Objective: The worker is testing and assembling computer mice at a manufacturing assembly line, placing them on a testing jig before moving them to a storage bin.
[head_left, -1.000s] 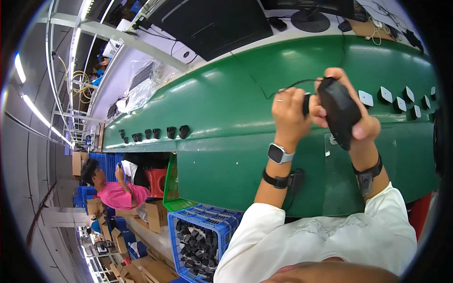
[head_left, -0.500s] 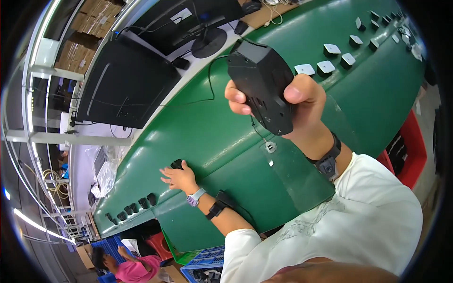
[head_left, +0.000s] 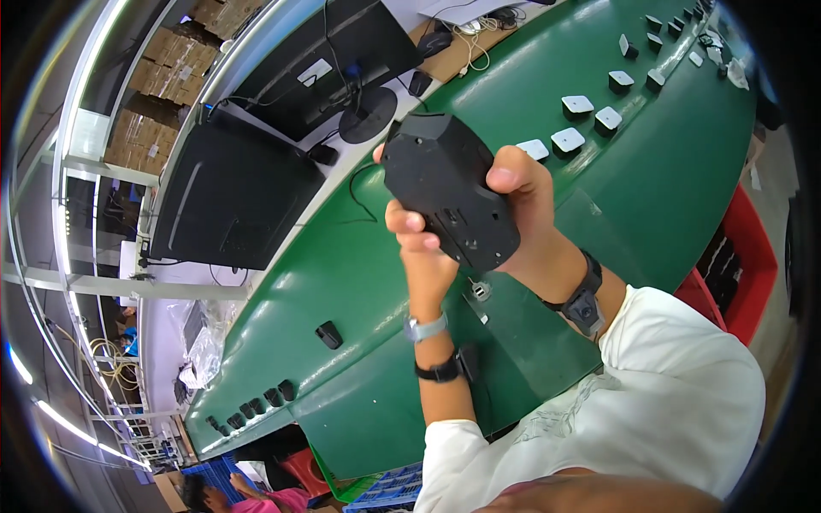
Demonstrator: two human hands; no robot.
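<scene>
Both hands clasp a black computer mouse (head_left: 451, 199) raised above the green bench (head_left: 359, 274). Left hand (head_left: 425, 248) curls its fingers against the near side; right hand (head_left: 522, 201) wraps the far side, thumb pressed on top. Its underside faces the camera, perhaps for inspection. Left palm is hidden behind the mouse; the underside detail is blurred.
</scene>
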